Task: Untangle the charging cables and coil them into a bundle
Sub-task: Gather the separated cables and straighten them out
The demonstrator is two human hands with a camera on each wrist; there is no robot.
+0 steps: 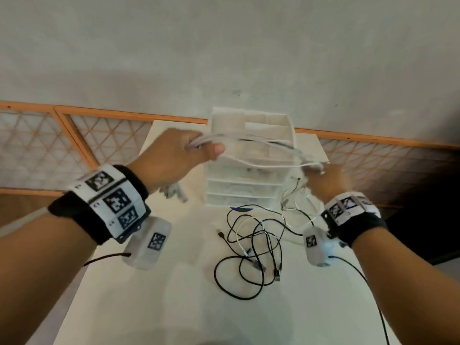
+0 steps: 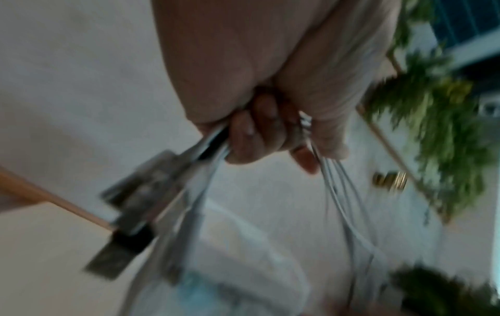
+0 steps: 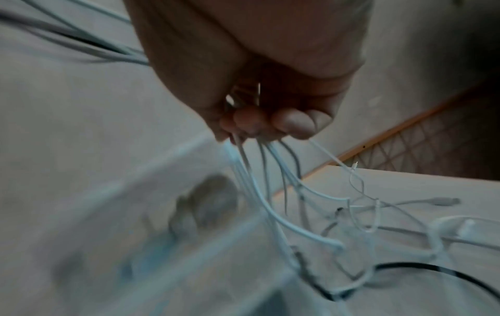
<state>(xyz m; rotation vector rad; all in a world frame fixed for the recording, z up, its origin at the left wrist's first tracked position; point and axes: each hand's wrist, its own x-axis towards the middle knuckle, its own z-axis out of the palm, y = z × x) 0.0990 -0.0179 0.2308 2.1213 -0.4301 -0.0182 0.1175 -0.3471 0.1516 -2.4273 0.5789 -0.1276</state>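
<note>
Left grip (image 1: 174, 155) and right grip (image 1: 326, 181) clenched on white cables (image 1: 261, 151), strands stretched sideways, black cables (image 1: 251, 247) tangled on table (image 1: 174, 295)

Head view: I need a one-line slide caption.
Both hands, left hand and right hand, stretch white cables above black cables tangled on the table.

white cables (image 1: 261, 150), black cables (image 1: 249, 265), white table (image 1: 174, 307), white drawer unit (image 1: 249, 185), orange-framed lattice panels (image 1: 74, 135)

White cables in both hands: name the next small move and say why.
Probably bring the right hand over to the left hand, laying another loop there. The white cables span between both hands, the left already grips several strands, and loose ends still trail to the table.
</note>
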